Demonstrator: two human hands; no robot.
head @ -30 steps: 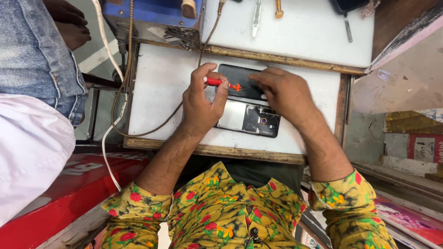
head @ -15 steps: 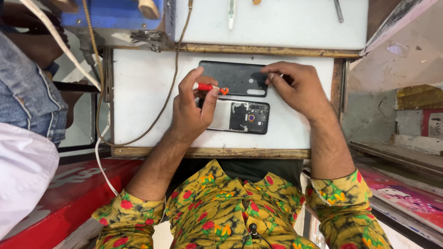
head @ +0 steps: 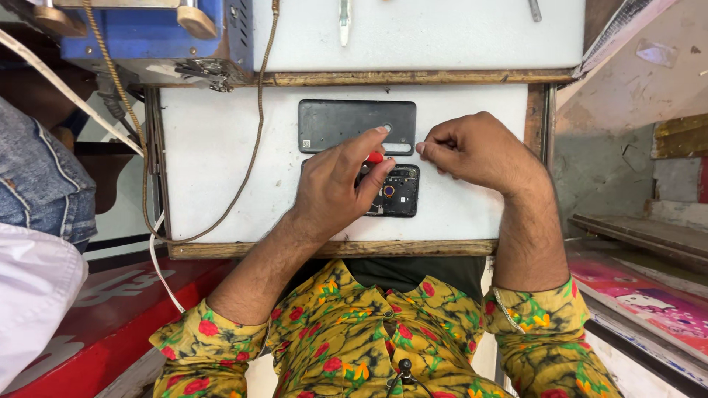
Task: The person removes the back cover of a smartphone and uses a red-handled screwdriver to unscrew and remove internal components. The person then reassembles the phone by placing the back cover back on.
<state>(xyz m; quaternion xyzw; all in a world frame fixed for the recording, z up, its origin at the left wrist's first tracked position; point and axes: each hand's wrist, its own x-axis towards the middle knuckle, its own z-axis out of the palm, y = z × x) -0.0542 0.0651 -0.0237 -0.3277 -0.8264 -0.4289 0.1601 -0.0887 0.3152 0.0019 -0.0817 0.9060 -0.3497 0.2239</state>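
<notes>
Left hand [head: 335, 188] pinched on red-handled tool [head: 374, 158] over glossy opened phone [head: 398, 191]; right hand [head: 472, 151] fingertips pinched, contents indiscernible.

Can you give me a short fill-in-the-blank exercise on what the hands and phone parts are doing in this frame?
1. The left hand holds a small tool with a ____ handle.
2. The detached back cover lies ____ the opened phone in the picture.
3. The right hand rests on the ____ work board.

Missing words: red; above; white
</notes>
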